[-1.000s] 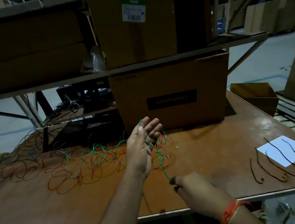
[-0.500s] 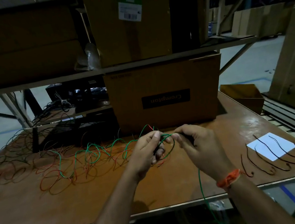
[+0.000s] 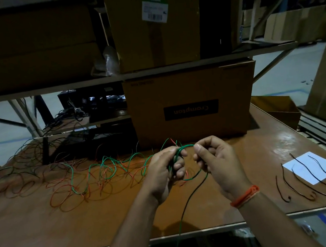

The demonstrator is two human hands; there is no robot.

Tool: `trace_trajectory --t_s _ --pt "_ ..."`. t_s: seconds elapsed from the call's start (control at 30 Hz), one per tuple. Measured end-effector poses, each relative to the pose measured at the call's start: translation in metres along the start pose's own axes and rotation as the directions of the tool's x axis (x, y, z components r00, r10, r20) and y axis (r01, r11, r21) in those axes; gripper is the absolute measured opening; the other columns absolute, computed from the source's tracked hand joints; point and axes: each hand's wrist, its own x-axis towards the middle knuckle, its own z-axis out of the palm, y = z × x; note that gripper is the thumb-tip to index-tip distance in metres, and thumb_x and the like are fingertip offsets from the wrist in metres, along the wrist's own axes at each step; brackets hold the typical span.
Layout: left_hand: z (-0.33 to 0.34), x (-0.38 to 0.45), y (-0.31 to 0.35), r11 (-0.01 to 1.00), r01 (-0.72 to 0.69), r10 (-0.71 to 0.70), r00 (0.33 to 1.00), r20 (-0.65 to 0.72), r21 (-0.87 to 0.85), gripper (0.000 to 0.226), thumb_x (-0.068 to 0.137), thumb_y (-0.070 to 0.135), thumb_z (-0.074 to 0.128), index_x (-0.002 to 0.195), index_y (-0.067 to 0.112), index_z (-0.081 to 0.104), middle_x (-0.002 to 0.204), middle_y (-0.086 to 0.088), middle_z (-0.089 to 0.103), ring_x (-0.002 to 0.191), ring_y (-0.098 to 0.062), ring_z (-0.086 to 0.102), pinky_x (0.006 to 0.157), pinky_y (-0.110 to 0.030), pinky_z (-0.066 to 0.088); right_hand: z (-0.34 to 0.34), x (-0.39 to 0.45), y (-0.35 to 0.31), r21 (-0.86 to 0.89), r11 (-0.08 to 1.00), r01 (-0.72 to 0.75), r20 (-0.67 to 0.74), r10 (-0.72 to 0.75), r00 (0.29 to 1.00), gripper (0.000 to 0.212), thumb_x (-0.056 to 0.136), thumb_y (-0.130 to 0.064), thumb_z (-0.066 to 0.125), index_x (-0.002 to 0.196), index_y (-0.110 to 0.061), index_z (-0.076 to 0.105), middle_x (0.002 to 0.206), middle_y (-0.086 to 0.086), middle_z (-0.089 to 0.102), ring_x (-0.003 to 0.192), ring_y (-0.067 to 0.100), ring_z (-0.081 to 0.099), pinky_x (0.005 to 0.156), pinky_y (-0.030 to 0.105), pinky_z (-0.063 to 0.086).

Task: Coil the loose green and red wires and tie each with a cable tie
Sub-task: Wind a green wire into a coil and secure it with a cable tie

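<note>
Green wire (image 3: 183, 147) is gripped in left hand (image 3: 164, 169), pinched by right hand (image 3: 216, 158), before the box (image 3: 193, 107).

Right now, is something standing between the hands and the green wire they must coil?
Nothing visible does. The left hand already grips a few turns of the green wire, and the right hand pinches the same wire beside it. The loose tail hangs over the table edge, free of the red wires.

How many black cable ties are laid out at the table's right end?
About 5 thin black cable ties, side by side across the white paper sheet at the brown wooden table's right end; the rightmost near the frame edge may hide more.
</note>
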Motion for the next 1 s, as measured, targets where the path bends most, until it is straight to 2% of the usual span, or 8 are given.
trace_trajectory --t_s 0.13,0.2,0.27,0.37,0.53,0.67,0.87,1.0 --pt "-0.006 -0.003 -0.005 0.996 -0.035 0.038 0.998 0.040 -0.079 0.027 0.105 0.026 0.048 0.102 0.004 0.065 0.070 -0.002 0.050 0.065 -0.013 0.055 0.064 -0.023 0.046 0.005 0.008 0.004 0.176 0.981 -0.083 -0.022 0.088 0.996 0.005 0.097 -0.011 0.061 0.093 -0.007 0.063 0.070 0.004 0.061 0.052 0.009 0.048 0.047 0.017 0.041" --pt "-0.006 -0.004 -0.007 0.991 -0.048 0.051 0.998 0.022 -0.126 0.026 0.101 0.027 0.053 0.099 0.005 0.066 0.067 -0.001 0.050 0.060 -0.011 0.054 0.057 -0.018 0.046 0.008 0.012 0.007 0.230 0.964 -0.130 0.003 0.133 0.991 0.006 0.097 -0.013 0.060 0.093 -0.009 0.062 0.070 0.002 0.060 0.050 0.008 0.045 0.044 0.017 0.036" --pt "-0.008 -0.002 -0.007 0.988 -0.044 0.041 0.999 -0.019 -0.146 0.025 0.101 0.027 0.052 0.093 0.005 0.063 0.061 0.000 0.045 0.047 -0.007 0.044 0.043 -0.015 0.035 0.012 0.014 0.010 0.273 0.945 -0.182 0.047 0.176 0.983 0.006 0.097 -0.015 0.060 0.093 -0.010 0.061 0.068 0.002 0.058 0.048 0.008 0.043 0.042 0.018 0.031" --pt "-0.013 0.003 -0.005 0.991 -0.025 0.024 1.000 -0.015 -0.130 0.030 0.106 0.029 0.048 0.087 0.008 0.059 0.053 0.002 0.036 0.036 -0.005 0.030 0.042 -0.023 0.016 0.014 0.015 0.011 0.205 0.956 -0.210 0.104 0.192 0.976 0.009 0.097 -0.019 0.061 0.096 -0.010 0.060 0.066 0.003 0.057 0.048 0.013 0.047 0.041 0.020 0.032" --pt "-0.021 0.007 -0.001 0.993 0.026 -0.025 1.000 -0.009 0.114 0.035 0.106 0.030 0.046 0.082 0.008 0.057 0.050 -0.001 0.031 0.035 -0.009 0.022 0.047 -0.030 0.011 0.010 0.019 0.012 0.033 0.988 -0.152 0.169 0.144 0.975 0.016 0.099 -0.019 0.060 0.092 -0.006 0.067 0.067 0.008 0.059 0.050 0.013 0.050 0.041 0.017 0.035" --pt "-0.021 0.008 0.002 0.982 0.078 -0.088 0.995 0.053 0.173 0.040 0.108 0.031 0.042 0.082 0.005 0.058 0.052 -0.002 0.026 0.039 -0.009 0.018 0.049 -0.032 0.008 0.007 0.028 0.020 -0.014 0.994 -0.111 0.131 0.112 0.985 0.013 0.094 -0.016 0.066 0.088 -0.008 0.074 0.064 0.003 0.058 0.050 0.011 0.046 0.045 0.018 0.034" --pt "-0.026 0.010 -0.001 0.979 0.195 -0.189 0.977 0.099 -0.057 0.034 0.101 0.031 0.046 0.072 0.015 0.053 0.056 0.005 0.022 0.045 -0.008 0.015 0.051 -0.031 0.008 0.007 0.033 0.028 0.001 0.996 -0.084 0.142 0.083 0.986 0.011 0.092 -0.016 0.069 0.089 -0.007 0.076 0.064 0.002 0.059 0.052 0.009 0.046 0.047 0.018 0.034" --pt "-0.027 0.015 -0.009 0.882 0.231 -0.226 0.972 0.060 -0.411 0.031 0.097 0.031 0.049 0.068 0.020 0.047 0.053 0.010 0.024 0.040 -0.005 0.018 0.046 -0.025 0.009 0.002 0.036 0.032 0.029 0.998 -0.063 0.181 0.057 0.982 0.009 0.091 -0.007 0.068 0.098 -0.005 0.073 0.071 0.006 0.065 0.057 0.012 0.055 0.045 0.019 0.034"
